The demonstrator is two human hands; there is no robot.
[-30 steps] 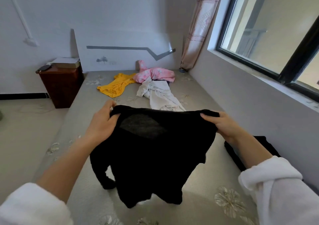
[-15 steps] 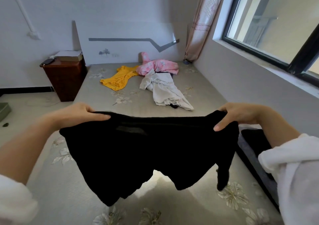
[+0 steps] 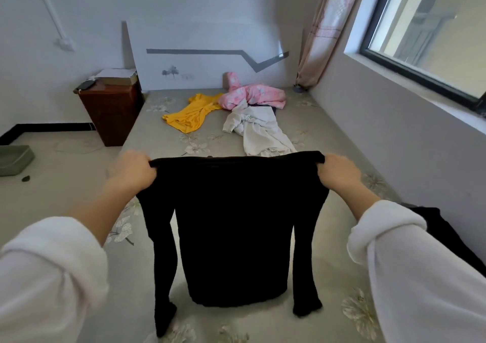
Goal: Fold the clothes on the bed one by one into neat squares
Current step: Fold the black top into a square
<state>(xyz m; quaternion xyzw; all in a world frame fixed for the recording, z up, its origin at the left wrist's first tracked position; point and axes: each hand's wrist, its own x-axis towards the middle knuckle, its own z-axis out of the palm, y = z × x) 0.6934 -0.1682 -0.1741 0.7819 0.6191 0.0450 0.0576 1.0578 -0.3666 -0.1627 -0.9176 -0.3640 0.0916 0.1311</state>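
Black fabric fills the centre of the frame: a long-sleeved top (image 3: 231,224) hangs spread out and facing me, held up by its two shoulder corners above the near end of the bed (image 3: 342,137). My left hand (image 3: 134,170), at centre left, has its fingers curled round the left shoulder corner. My right hand (image 3: 339,171), at centre right, grips the right shoulder corner the same way. The top edge is pulled nearly straight between the two hands. Both sleeves drop straight down, one on each side of the body panel, and the left one reaches lower in the frame. Whether the hem touches the bed cannot be told.

In the upper centre, near the headboard (image 3: 210,53), three unfolded pieces lie on the bed: a yellow garment (image 3: 190,115) to the left, a pink garment (image 3: 253,94) against the headboard, and a white garment (image 3: 259,129) just below the pink one and touching it. At the right edge, partly hidden behind my right sleeve, lies another black garment (image 3: 444,232).

A brown bedside cabinet (image 3: 111,112) stands at the left of the bed, a green tray (image 3: 14,158) lies on the floor at far left, and a window (image 3: 426,27) and curtain (image 3: 326,27) occupy the upper right.
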